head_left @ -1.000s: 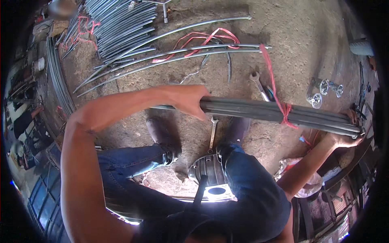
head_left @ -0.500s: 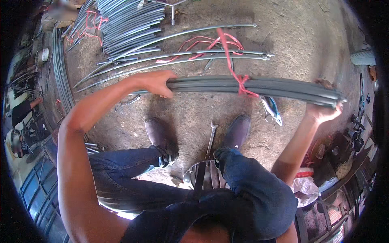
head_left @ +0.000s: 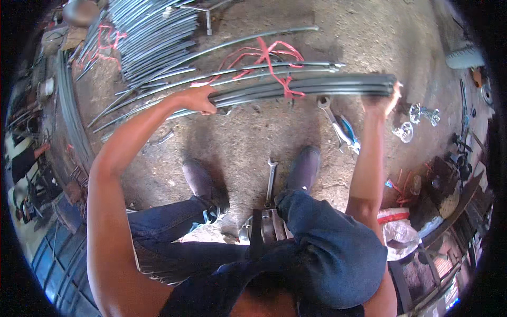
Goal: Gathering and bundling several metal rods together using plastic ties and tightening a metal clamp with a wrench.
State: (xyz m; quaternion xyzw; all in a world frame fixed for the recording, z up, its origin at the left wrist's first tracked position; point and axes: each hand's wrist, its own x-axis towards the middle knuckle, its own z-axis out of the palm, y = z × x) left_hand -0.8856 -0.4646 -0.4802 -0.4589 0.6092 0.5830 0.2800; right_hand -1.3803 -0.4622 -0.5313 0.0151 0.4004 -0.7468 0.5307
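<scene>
The left hand [head_left: 198,99] wraps around a bundle [head_left: 332,85] of slim, smooth grey rods, and the right hand [head_left: 381,101] grips its opposite end; the bundle spans the gap between the 2 grips, faintly bowed, cinched by a crumpled red plastic tie [head_left: 288,87]. Beyond the left grip lies a pile [head_left: 153,42] of thin, metallic rods. Nearer the body than the right grip are a steel wrench [head_left: 330,114] and blue-handled pliers [head_left: 348,132]. Under everything, the floor [head_left: 243,134] is brown, gritty and stained; a crinkled, whitish bag [head_left: 401,240] sits beside the right forearm, amid workshop clutter
</scene>
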